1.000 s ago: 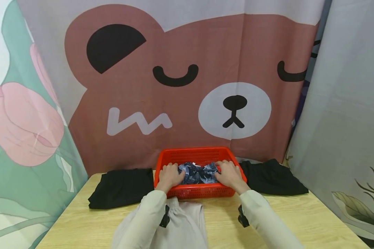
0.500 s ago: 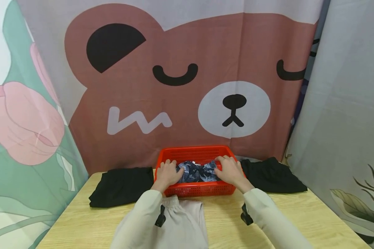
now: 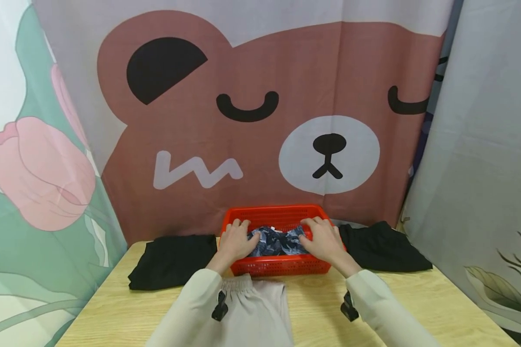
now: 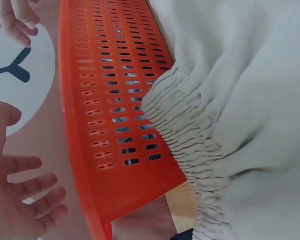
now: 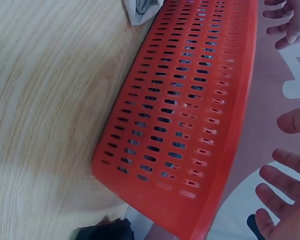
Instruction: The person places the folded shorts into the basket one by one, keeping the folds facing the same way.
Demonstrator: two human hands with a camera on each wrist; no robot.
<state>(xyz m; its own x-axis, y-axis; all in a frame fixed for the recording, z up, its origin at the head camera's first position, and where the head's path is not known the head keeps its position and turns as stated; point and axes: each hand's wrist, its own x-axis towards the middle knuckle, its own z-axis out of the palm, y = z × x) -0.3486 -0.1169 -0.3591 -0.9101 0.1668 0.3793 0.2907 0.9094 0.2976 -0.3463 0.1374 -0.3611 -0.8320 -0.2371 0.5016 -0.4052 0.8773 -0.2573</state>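
A patterned dark-blue garment (image 3: 278, 241), folded, lies in the red plastic basket (image 3: 282, 265) at the back of the table. My left hand (image 3: 236, 242) hovers over the basket's left end, fingers spread and slightly bent. Over the right end, my right hand (image 3: 323, 239) is held the same way. Both thumbs overlap the garment's sides in the head view. Seen from the wrists, the left hand (image 4: 20, 192) and the right hand (image 5: 287, 185) are above the rim with nothing between their fingers. Through the basket's slots, bits of the garment show.
Light grey trousers (image 3: 256, 313) with an elastic waist lie in front of the basket, partly under my left sleeve. One folded black garment (image 3: 173, 261) is left of the basket, another black garment (image 3: 384, 246) right of it. A bear-print curtain (image 3: 199, 130) hangs behind the table (image 3: 321, 308).
Both hands have risen slightly from the garment, and the wrists and forearms have spread outward. Garment and basket keep their places; the head view has shifted a little.
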